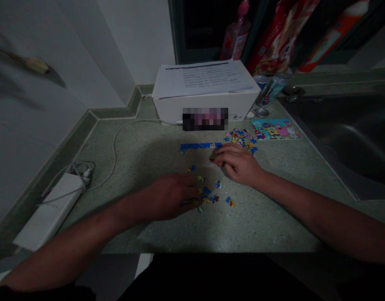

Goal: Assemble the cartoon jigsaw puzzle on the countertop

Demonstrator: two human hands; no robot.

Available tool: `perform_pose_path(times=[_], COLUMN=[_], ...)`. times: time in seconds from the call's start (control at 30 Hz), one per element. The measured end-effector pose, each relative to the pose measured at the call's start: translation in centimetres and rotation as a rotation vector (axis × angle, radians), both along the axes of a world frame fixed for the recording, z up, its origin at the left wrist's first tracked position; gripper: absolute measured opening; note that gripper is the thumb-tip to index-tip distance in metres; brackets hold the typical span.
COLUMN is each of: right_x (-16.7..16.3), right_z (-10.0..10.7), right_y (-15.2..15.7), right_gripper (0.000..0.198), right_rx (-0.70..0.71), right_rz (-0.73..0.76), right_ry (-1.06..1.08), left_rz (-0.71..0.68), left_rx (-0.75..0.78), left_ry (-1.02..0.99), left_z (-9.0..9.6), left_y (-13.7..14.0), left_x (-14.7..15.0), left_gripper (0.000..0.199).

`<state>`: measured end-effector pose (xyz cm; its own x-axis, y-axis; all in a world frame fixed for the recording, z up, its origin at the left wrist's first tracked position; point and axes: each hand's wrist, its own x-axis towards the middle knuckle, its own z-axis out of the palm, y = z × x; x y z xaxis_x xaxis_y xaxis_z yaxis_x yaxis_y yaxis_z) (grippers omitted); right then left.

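Observation:
My right hand [238,164] is closed in a pinch, a small puzzle piece [211,161] showing at its fingertips. Just beyond those fingers lies a joined blue strip of puzzle [195,146]. My left hand [173,195] has its fingers bent together and pointing down at a loose group of puzzle pieces [206,190]; its fingertips are dim, and what they hold cannot be made out. One blue, yellow and red piece [230,202] lies apart at the near right. Behind my right hand is a larger pile of pieces [239,136], partly covered by the hand.
A colourful cartoon picture card [276,129] lies beside the sink [343,142]. Behind stands a white box [170,109] with printed sheets [208,78] on top and a pixelated patch in front. A cable [115,146] runs to a white power strip [51,209] at left. Cans [270,92] stand at right.

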<state>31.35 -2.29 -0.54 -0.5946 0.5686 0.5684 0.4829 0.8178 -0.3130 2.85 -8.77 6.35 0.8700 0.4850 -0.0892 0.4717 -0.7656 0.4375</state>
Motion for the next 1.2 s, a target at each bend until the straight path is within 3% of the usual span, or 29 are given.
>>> perform_pose_path(times=[0.23, 0.4, 0.7, 1.2], right_x=[0.0, 0.0, 0.0, 0.1], right_z=[0.0, 0.0, 0.2, 0.3], right_y=[0.1, 0.0, 0.1, 0.1], right_gripper=[0.032, 0.031, 0.034, 0.033], right_rx=[0.024, 0.023, 0.045, 0.052], right_rz=[0.026, 0.022, 0.015, 0.017], right_ry=[0.006, 0.015, -0.006, -0.007], left_rz=[-0.042, -0.067, -0.033, 0.051], left_rx=[0.032, 0.042, 0.067, -0.13], left_ry=[-0.032, -0.049, -0.017, -0.019], left_z=[-0.4, -0.5, -0.5, 0.0], left_y=[-1.2, -1.3, -1.2, -1.0], left_x=[0.9, 1.1, 1.1, 0.9], left_gripper=[0.004, 0.014, 0.005, 0.01])
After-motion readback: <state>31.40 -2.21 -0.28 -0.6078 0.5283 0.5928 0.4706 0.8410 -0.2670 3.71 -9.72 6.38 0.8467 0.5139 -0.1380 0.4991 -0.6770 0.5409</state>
